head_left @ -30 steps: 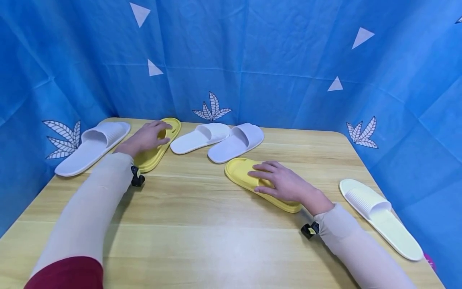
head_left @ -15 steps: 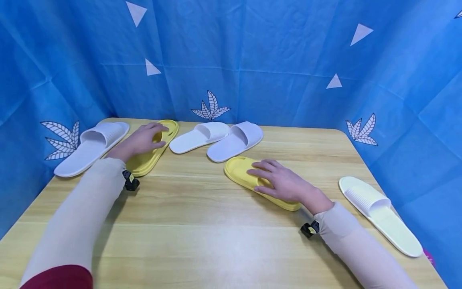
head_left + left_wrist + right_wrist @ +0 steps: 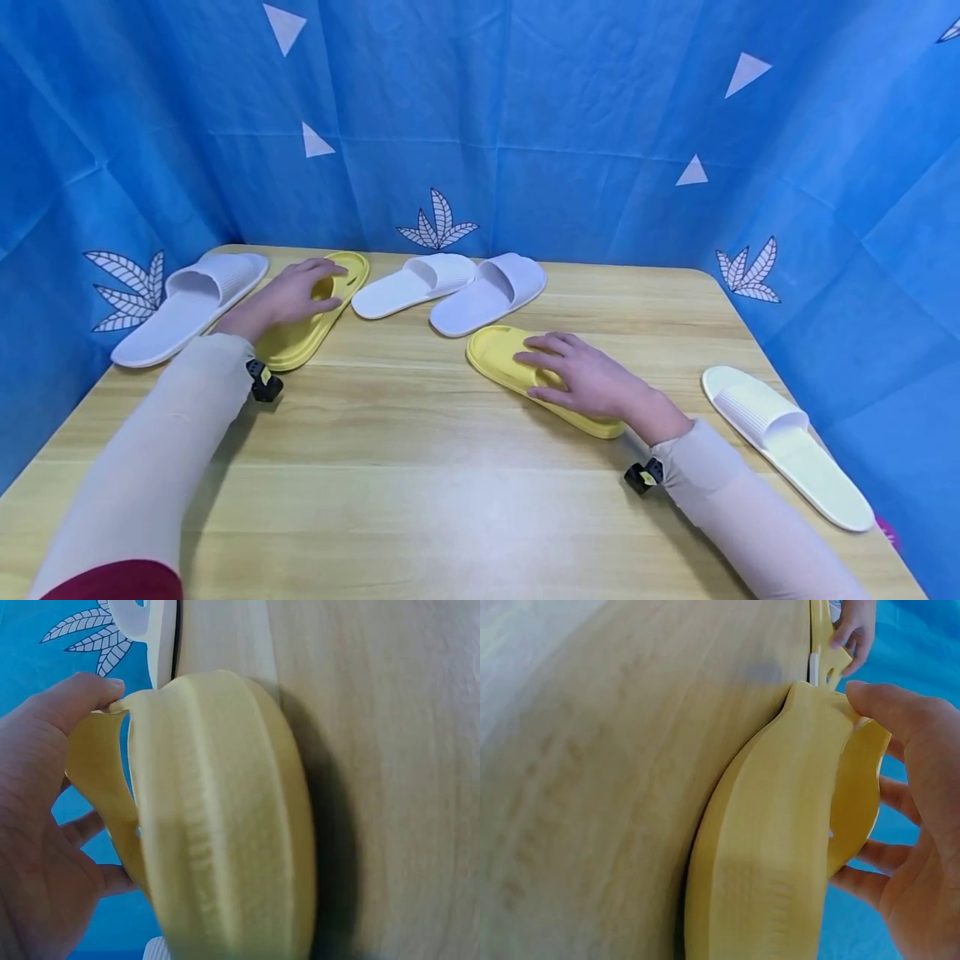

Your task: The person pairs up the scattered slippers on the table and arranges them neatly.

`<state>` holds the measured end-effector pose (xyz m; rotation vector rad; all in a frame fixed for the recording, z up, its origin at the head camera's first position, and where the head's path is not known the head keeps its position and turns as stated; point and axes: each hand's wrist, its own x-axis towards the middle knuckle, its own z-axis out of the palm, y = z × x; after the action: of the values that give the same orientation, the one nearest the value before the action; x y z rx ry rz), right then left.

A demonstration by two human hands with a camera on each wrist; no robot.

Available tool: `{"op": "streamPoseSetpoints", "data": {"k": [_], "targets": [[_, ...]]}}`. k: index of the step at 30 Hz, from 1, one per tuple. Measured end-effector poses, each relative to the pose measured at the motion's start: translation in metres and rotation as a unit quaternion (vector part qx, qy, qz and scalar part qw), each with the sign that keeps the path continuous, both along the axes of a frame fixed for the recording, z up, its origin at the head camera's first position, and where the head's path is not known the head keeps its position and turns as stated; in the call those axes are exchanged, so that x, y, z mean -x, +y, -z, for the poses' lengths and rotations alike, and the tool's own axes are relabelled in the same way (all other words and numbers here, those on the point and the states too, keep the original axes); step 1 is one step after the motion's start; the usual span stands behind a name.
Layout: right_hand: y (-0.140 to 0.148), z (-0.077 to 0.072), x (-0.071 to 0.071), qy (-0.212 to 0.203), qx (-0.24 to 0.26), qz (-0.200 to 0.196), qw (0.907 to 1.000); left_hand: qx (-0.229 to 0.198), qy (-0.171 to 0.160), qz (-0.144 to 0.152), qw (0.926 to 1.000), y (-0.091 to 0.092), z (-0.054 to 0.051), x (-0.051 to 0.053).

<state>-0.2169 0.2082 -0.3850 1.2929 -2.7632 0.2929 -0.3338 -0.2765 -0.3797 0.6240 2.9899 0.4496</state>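
Observation:
At the back left of the table in the head view, my left hand (image 3: 285,296) lies over the strap of a yellow slipper (image 3: 300,343). The left wrist view shows its thumb and fingers (image 3: 90,825) pinching that strap from opposite sides. Right of the table's middle, my right hand (image 3: 588,379) grips the strap of another yellow slipper (image 3: 491,352), which points toward the back left. Thumb and fingers are on opposite edges of this strap in the right wrist view. My palms partly cover both yellow slippers from above.
A white slipper (image 3: 161,329) lies at the table's left edge, beside my left hand. Two more, one white slipper (image 3: 393,292) and one pale slipper (image 3: 468,310), lie touching at the back. Another white slipper (image 3: 821,479) is at the right edge. A blue curtain (image 3: 585,100) surrounds the wooden table (image 3: 420,517).
My left hand and its yellow slipper have slid slightly left and toward me, closer to the white slipper at the left edge. My right hand and its slipper stay in place.

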Motion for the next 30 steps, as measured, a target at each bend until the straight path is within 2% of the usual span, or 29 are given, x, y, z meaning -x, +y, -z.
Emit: {"op": "streamPoseSetpoints", "data": {"k": [9,18,25,30], "targets": [[0.002,0.000,-0.002,0.011,0.003,0.003,0.9999,0.000,0.005,0.010,0.9999,-0.002,-0.002,-0.005],[0.003,-0.004,-0.001,-0.003,-0.002,0.012,0.9999,-0.006,0.005,0.022,0.9997,-0.003,-0.005,-0.022],[0.004,-0.003,-0.003,-0.009,-0.003,0.022,0.9997,-0.002,0.004,0.011,0.9999,-0.005,-0.004,-0.035],[0.002,-0.004,-0.004,-0.005,-0.001,0.016,0.9999,0.003,0.022,0.018,0.9996,-0.010,-0.004,-0.042]]}}
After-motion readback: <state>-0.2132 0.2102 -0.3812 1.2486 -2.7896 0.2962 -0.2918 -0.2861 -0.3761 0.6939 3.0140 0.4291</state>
